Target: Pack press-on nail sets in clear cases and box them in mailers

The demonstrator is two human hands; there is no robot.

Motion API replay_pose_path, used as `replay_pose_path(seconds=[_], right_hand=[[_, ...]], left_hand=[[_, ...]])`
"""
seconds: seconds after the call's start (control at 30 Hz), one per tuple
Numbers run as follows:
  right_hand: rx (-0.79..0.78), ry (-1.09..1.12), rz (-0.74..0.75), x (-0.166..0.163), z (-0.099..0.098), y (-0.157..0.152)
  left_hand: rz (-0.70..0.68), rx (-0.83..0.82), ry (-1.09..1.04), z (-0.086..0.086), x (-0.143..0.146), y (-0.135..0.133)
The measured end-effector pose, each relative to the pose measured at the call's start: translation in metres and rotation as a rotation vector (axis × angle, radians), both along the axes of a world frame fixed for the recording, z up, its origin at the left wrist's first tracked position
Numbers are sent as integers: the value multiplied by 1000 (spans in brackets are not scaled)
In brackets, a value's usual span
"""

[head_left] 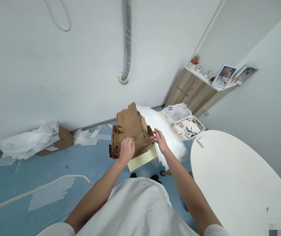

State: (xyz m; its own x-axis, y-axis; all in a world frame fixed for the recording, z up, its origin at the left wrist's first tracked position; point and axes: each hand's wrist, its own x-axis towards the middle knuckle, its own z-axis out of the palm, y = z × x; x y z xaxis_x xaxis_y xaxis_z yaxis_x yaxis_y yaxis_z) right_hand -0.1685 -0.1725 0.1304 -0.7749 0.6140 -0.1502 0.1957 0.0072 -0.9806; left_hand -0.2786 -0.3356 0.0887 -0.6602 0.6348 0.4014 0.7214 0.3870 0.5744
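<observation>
A tall stack of flat brown cardboard box blanks [130,131] rests on a pale yellow stool [141,159] in front of me. My left hand [126,149] lies on the near edge of the stack with its fingers curled over the cardboard. At the stack's right side my right hand [160,140] has its fingers spread and touches the blanks. A pile of white foam sheets [166,134] lies just right of the stack, under my right hand.
Two white baskets [184,119] holding small packets stand behind the foam. A round white table [236,183] fills the right. A wooden cabinet [194,93] with photos stands in the corner. Cardboard and white wrapping [32,142] litter the blue floor at left, and a hose [32,191] runs across it.
</observation>
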Motion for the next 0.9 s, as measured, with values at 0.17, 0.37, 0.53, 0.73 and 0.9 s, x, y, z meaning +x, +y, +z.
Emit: replay_pose_path(seconds=[0.17,0.37,0.53,0.73,0.9], right_hand=[[61,0,161,-20,34,3],[403,-262,90,-39,23,0],[430,-186,6,-38,5,5],[207,-130,-135,-41,2,19],[14,-162,-109,-46,6,21]], left_hand=[[-57,73,24,-3,6,5],[-127,-23,78,-7,7,7],[215,-149,54,-15,-1,-13],[400,-295,-77,-18,-12,-29],[379,-296,-80,-17,-20,-36]])
